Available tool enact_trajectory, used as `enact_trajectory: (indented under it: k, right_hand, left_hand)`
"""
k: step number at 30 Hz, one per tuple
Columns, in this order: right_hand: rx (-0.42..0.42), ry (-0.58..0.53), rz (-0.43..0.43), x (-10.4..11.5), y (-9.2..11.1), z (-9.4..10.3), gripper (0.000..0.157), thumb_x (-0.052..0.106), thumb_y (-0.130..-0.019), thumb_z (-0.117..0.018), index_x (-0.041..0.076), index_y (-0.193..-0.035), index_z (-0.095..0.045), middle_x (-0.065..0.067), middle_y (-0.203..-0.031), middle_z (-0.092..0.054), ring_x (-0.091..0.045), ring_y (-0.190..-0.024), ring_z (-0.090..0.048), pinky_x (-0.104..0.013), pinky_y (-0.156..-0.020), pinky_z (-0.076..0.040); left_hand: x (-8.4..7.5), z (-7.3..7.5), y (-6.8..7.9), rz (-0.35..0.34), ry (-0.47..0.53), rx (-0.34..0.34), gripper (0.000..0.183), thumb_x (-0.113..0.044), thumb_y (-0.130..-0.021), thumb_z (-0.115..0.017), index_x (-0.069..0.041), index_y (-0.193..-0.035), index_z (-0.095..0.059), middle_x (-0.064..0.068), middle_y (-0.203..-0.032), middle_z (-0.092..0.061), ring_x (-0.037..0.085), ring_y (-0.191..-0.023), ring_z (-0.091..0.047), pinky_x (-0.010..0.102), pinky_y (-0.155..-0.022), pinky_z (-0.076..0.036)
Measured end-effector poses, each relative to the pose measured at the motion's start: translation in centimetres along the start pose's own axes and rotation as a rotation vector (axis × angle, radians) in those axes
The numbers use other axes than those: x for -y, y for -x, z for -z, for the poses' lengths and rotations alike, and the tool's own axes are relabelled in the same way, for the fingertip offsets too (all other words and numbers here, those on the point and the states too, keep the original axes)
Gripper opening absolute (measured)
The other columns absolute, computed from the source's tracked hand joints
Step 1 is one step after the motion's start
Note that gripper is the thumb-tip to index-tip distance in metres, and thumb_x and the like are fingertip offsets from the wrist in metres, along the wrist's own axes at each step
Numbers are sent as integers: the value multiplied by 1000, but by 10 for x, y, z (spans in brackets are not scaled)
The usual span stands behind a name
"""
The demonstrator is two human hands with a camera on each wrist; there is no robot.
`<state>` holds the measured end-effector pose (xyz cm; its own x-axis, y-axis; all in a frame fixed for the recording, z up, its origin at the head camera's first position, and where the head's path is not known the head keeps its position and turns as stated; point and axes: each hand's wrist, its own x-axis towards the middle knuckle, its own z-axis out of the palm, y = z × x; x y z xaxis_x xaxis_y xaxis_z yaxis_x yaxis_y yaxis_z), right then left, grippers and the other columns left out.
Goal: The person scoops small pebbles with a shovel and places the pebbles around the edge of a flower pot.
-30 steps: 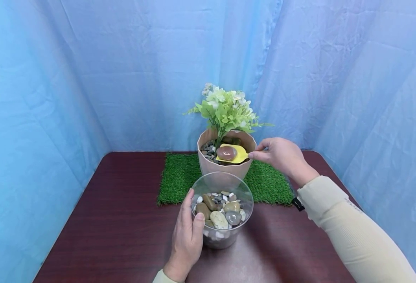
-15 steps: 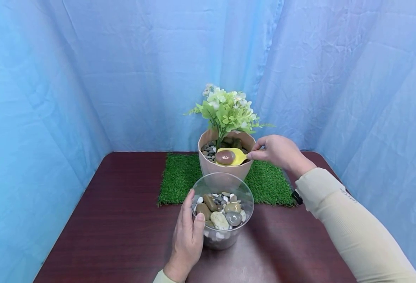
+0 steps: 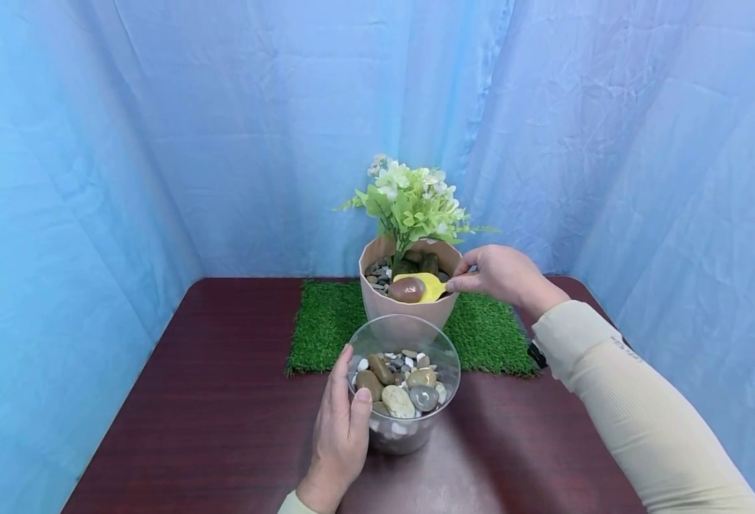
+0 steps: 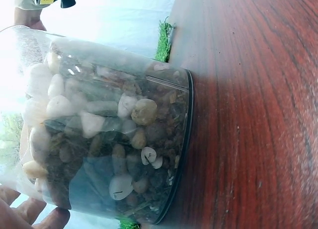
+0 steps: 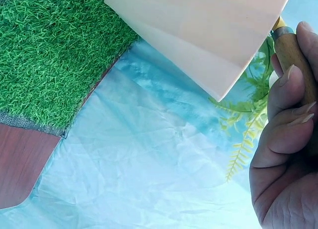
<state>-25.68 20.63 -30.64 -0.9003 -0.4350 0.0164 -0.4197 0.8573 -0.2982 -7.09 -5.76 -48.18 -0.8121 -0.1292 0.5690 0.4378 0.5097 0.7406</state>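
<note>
My right hand pinches a small trowel by its wooden handle. On the trowel's yellow blade lies a smooth reddish-brown stone, low at the near rim of the pale pink flowerpot. The pot bears a leafy plant with white flowers and stones around its stem. My left hand rests against the left side of a clear plastic container, its fingers fairly straight and its thumb near the rim. Brown, white and grey pebbles lie inside the container.
The flowerpot stands on a green artificial grass mat at the back of the dark red wooden table. Light blue curtains hang behind and at both sides. The clear container stands right in front of the pot.
My right hand has moved slightly left, and the trowel has dipped toward the pot's near rim. The stone has shifted toward the blade's left end. My left hand and the container have stayed put.
</note>
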Motion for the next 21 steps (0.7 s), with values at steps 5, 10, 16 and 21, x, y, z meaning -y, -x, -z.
enact_trajectory:
  k: [5,10,16,21]
  right_hand:
    - [12,27,-3,6,-2,1,21,50,-92,-76,31,-99,-80,6,-101,-77,-16,-85,-68,-40,-73,-54]
    - [31,67,-31,10,-2,1,21,50,-91,-77,31,-98,-80,6,-100,-77,-16,-83,-67,-41,-71,-53]
    - [33,97,-47,11,-3,0,21,51,-90,-78,32,-97,-79,6,-100,-77,-18,-84,-68,-42,-71,-54]
    - [25,122,-39,13,-1,2,19,51,-90,-78,33,-96,-79,7,-100,-77,-18,-85,-69,-43,-71,-54]
  left_hand:
    - [0,0,0,-4,6,1,63,-10,-105,-52,-13,-165,-31,11,-165,-41,27,-147,-45,17,-121,-27]
    - [0,0,0,-7,9,-4,63,-10,-105,-52,-13,-164,-32,11,-164,-42,26,-147,-45,15,-120,-25]
    - [0,0,0,0,3,1,63,-10,-105,-51,-14,-165,-31,10,-165,-41,27,-146,-46,17,-120,-28]
    - [0,0,0,1,2,1,63,-10,-105,-51,-13,-165,-31,10,-165,-41,27,-146,-46,18,-120,-29]
